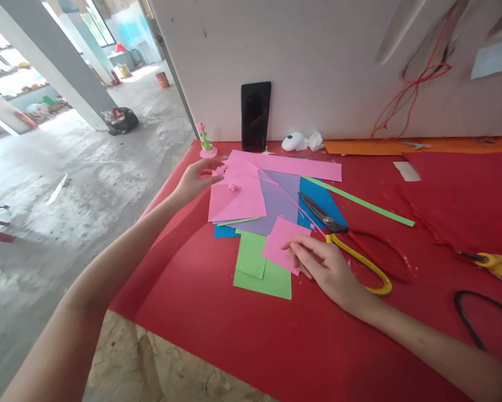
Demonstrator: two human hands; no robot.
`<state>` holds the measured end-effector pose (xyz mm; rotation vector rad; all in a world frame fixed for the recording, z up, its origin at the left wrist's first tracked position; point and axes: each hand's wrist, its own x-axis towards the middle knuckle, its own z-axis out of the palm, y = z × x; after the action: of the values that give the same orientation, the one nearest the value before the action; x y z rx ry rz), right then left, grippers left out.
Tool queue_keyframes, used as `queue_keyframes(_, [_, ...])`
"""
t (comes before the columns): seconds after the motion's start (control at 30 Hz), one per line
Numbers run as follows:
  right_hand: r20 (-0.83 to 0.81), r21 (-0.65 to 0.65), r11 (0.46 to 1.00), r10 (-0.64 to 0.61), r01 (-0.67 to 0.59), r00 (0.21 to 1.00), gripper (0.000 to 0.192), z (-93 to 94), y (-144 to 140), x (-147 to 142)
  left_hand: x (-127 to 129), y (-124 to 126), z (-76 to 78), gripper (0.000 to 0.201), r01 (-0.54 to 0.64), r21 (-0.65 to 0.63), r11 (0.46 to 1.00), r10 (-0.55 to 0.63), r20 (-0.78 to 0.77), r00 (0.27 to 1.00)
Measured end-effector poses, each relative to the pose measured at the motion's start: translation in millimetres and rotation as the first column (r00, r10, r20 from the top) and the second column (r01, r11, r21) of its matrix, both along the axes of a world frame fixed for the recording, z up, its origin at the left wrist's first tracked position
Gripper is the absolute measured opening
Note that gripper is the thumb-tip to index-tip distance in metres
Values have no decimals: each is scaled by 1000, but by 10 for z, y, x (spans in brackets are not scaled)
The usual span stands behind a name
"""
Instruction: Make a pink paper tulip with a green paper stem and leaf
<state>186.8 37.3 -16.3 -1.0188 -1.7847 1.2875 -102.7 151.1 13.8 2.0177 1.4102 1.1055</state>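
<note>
My left hand (198, 181) reaches over the left edge of a large pink paper sheet (240, 201). Its thumb and fingers are apart, with the tips beside a tiny pink paper piece (223, 168). Another small folded pink paper piece (233, 187) lies on that sheet. My right hand (321, 268) has its fingers closed at the edge of a pink paper square (279, 248), which overlaps green paper sheets (254, 279). Scissors (332, 224) with one yellow and one red handle lie just beyond the right hand, blades pointing away to the left.
Behind the sheets a black phone (256, 117) leans on the white panel. A small paper flower (206, 142) stands at the table's left corner. Purple paper (282, 195), a green strip (363, 204) and a yellow-handled tool (496, 265) lie on the red table (217, 329).
</note>
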Motion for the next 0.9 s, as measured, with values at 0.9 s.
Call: queue_keyframes(0.9, [126,-32,999,2,2,992,28,13,6,9,177,-31,-283,17,135,22,991,-117,-377,919])
